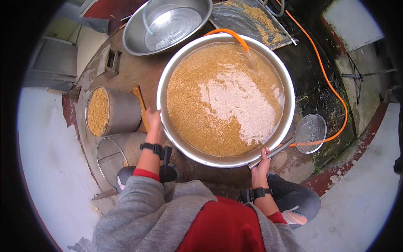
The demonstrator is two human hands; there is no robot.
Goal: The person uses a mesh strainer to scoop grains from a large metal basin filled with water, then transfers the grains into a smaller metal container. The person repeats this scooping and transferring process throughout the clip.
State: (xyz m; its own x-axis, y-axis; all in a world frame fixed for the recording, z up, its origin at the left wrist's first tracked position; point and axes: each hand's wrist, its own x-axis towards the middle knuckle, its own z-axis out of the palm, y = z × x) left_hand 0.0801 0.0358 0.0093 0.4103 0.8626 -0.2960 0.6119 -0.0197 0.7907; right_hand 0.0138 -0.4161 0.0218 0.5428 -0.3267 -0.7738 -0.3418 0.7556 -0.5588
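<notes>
A wide metal basin (162, 91) stands before me, holding golden grain (195, 119) under water. An orange hose (231, 32) hangs over its far rim, and water runs from its end into the basin. My left hand (153, 118) is at the basin's left rim; its fingers are partly hidden and blurred. At the near right rim, my right hand (261, 165) is closed around the metal handle of a round wire-mesh strainer (310, 133). The strainer's mesh lies to the right of the basin, over the hose.
Behind stands a second metal basin (176, 28) with a thin clear hose in it. Grain lies on a dark framed sheet (233, 23). To the left are a metal bucket of grain (124, 108), a metal-rimmed container (133, 145) and a small wooden stool (108, 61).
</notes>
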